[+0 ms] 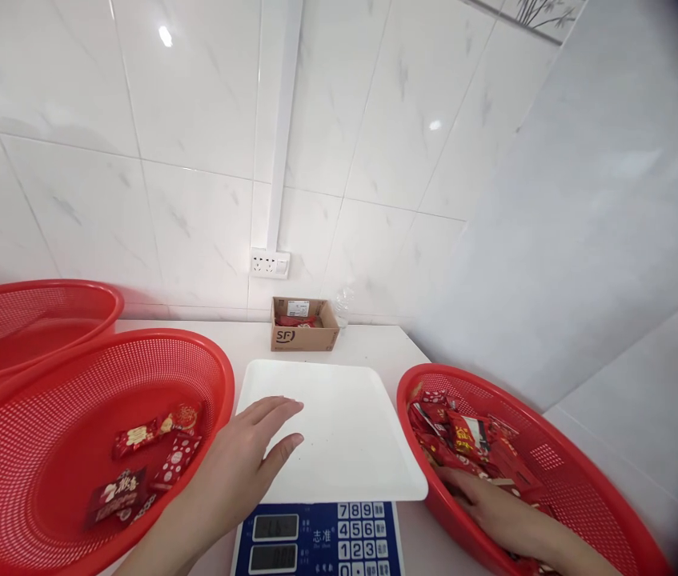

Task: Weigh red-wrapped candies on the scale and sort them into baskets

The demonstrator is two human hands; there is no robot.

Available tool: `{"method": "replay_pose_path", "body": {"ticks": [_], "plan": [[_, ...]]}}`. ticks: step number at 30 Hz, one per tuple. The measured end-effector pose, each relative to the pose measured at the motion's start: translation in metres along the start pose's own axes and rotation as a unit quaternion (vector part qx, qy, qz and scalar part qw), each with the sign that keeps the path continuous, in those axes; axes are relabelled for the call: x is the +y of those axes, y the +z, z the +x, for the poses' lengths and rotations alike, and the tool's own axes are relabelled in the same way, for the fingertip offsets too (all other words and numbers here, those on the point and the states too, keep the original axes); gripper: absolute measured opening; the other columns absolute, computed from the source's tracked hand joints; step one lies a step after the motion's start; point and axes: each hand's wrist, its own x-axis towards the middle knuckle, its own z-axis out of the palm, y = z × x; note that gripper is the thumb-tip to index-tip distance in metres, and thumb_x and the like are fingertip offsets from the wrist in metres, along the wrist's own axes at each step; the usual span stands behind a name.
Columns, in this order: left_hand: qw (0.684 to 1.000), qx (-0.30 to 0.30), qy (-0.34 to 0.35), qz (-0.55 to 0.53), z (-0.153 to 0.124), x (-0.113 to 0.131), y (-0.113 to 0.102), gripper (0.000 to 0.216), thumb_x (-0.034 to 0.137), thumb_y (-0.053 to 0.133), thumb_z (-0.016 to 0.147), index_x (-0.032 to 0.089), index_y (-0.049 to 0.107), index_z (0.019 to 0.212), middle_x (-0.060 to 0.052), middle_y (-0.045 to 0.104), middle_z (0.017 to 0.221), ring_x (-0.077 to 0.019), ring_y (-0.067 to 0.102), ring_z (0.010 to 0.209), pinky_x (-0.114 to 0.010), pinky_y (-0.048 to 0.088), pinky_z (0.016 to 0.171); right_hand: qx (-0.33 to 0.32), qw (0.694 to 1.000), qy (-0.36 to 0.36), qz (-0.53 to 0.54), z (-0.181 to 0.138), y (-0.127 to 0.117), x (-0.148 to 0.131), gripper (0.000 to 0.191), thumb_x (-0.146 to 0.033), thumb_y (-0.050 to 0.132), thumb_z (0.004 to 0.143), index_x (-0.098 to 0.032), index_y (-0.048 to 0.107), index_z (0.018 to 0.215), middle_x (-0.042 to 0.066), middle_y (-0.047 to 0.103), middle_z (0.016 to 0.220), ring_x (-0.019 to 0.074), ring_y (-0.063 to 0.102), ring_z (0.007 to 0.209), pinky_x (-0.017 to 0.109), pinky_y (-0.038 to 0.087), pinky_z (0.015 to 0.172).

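Note:
My left hand [248, 456] hovers over the left edge of the white weighing pan [339, 424], its fingers stretched out and thumb apart, with nothing in it. My right hand [483, 508] reaches down into the right red basket [584, 472], among many red-wrapped candies [471, 436]. Its fingertips are hidden between the wrappers, so I cannot see whether they grip anything. Below the pan sits the blue scale panel [318, 540] with its number keys and two displays. In the left red basket [194, 352] lie several red packets [119, 492].
Another red basket [38, 292] stands at the far left. A small cardboard box [306, 340] with red packets inside is behind the scale, beside a clear plastic item [343, 304]. A wall socket [270, 263] is on the tiled wall. A pale sheet [555, 224] hangs at right.

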Motion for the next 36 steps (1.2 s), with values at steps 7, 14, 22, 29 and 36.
{"method": "replay_pose_path", "body": {"ticks": [7,14,22,29,36], "plan": [[1.000,-0.014,-0.001,-0.016,-0.001,-0.001,0.003,0.032,0.035,0.042,0.094,0.027,0.059,0.120,-0.005,0.066,0.120,-0.0210,0.063,0.107,-0.034,0.055,0.088,-0.005,0.999,0.019,-0.036,0.020,0.005,0.019,0.064,-0.036,0.050,0.081,-0.028,0.036,0.144,-0.001,0.035,0.148,0.0255,0.031,0.137,0.038,0.029,0.112],[0.999,-0.014,-0.031,-0.002,0.000,-0.006,0.000,0.033,0.035,0.042,0.094,0.027,0.058,0.121,-0.004,0.065,0.121,-0.0217,0.063,0.109,-0.036,0.054,0.089,0.018,0.998,0.056,-0.031,0.023,0.004,0.011,0.065,-0.032,0.057,0.073,-0.029,0.048,0.138,0.004,0.050,0.139,0.0304,0.050,0.125,0.040,0.041,0.103],[0.999,-0.035,-0.039,-0.013,0.002,-0.005,0.001,0.034,0.035,0.043,0.094,0.027,0.058,0.122,-0.004,0.066,0.121,-0.0212,0.063,0.108,-0.035,0.054,0.088,0.067,0.998,0.012,-0.009,0.024,0.005,0.005,0.034,-0.023,0.051,0.070,-0.022,0.071,0.098,0.004,0.074,0.103,0.0288,0.066,0.100,0.035,0.049,0.086],[0.997,-0.054,-0.043,-0.014,0.003,-0.005,0.003,0.034,0.033,0.044,0.093,0.026,0.058,0.123,-0.006,0.066,0.121,-0.0221,0.064,0.107,-0.036,0.054,0.086,0.085,0.994,0.052,-0.047,0.027,0.004,0.013,0.024,-0.017,0.044,0.072,-0.016,0.067,0.081,0.009,0.074,0.085,0.0288,0.067,0.085,0.037,0.050,0.076],[0.997,-0.057,-0.041,-0.013,0.003,-0.005,0.002,0.034,0.034,0.044,0.093,0.026,0.059,0.123,-0.006,0.067,0.120,-0.0221,0.064,0.106,-0.036,0.054,0.086,0.080,0.997,0.001,-0.014,0.034,0.014,0.021,0.055,-0.041,0.045,0.082,-0.019,0.054,0.132,0.007,0.049,0.143,0.0293,0.045,0.130,0.040,0.035,0.107]]}}
